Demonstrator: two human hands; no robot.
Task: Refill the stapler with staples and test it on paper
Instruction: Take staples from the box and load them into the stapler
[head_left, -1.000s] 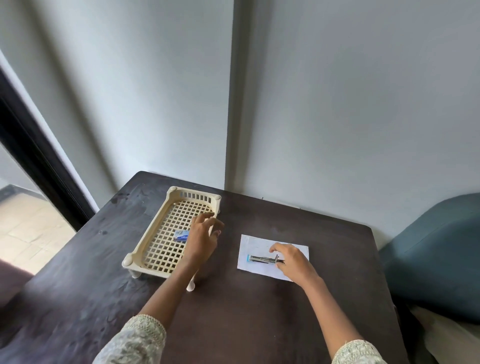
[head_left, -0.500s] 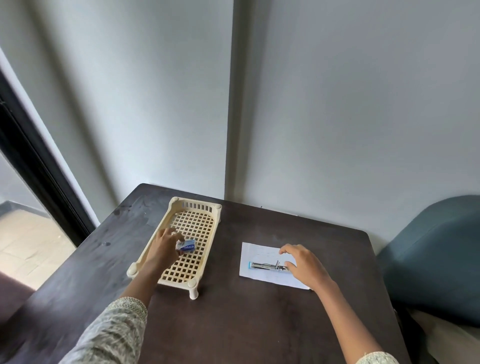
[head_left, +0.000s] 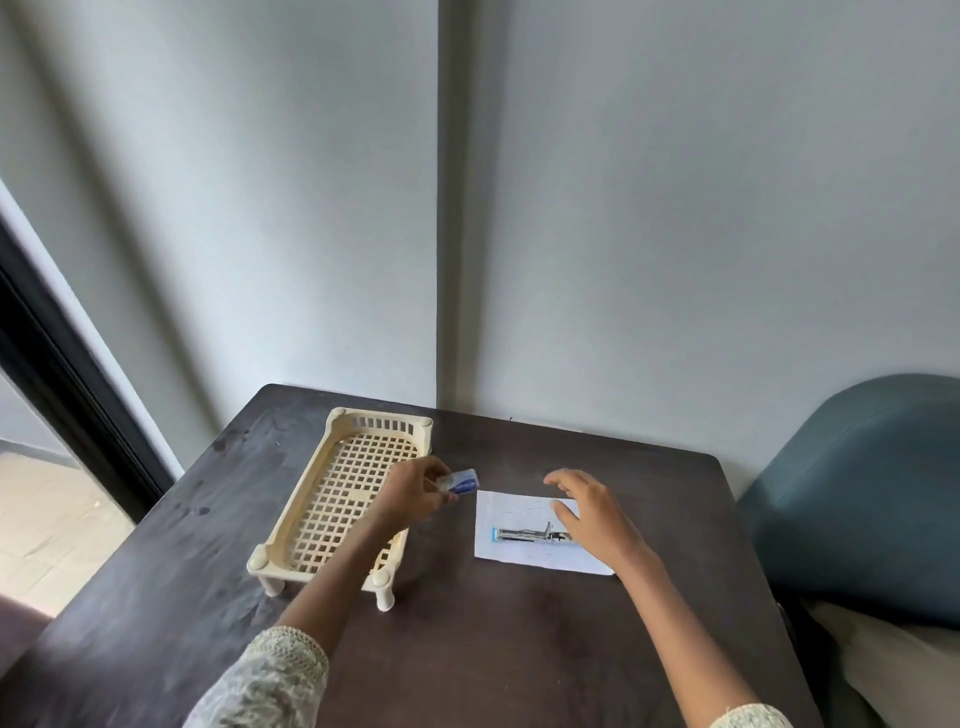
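Observation:
A small blue and white staple box (head_left: 461, 481) is pinched in my left hand (head_left: 415, 491), held just above the right rim of the cream basket (head_left: 311, 514). A metal stapler (head_left: 530, 533) with a blue tip lies flat on a white sheet of paper (head_left: 511, 553) in the middle of the dark table. My right hand (head_left: 592, 514) hovers over the stapler's right end, fingers spread and holding nothing.
The dark wooden table (head_left: 467, 649) stands against a grey wall. A blue cushioned chair (head_left: 857, 493) is at the right. A dark door frame (head_left: 67, 405) and a tiled floor lie to the left.
My left hand has lifted the staple box out of the basket and carried it right toward the paper. My right hand has let go of the stapler and risen with fingers apart.

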